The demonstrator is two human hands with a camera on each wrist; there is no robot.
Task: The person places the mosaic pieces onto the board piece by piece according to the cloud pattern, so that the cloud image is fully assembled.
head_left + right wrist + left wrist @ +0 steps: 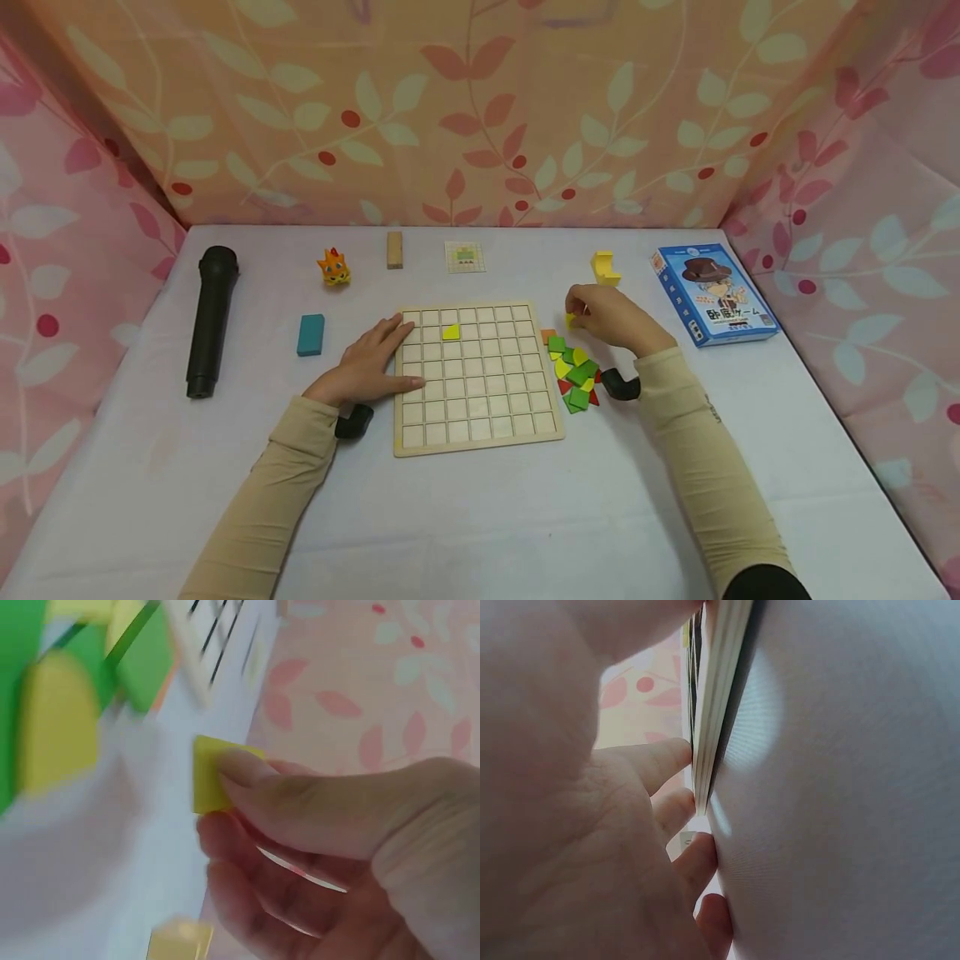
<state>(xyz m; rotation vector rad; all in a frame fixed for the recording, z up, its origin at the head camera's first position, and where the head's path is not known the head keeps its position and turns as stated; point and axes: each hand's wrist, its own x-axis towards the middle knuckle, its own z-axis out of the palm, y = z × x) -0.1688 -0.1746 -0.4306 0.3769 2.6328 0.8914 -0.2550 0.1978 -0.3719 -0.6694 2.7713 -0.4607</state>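
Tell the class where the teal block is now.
In the head view, the teal block lies on the left, between the black microphone and the left hand.

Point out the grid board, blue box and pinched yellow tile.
Grid board point(476, 387), head view: bare middle square.
Blue box point(716, 296), head view: front cover.
Pinched yellow tile point(207, 778), right wrist view: face's uncovered part.

The held tile point(205, 781) is yellow, the board point(477, 387) grid-patterned.
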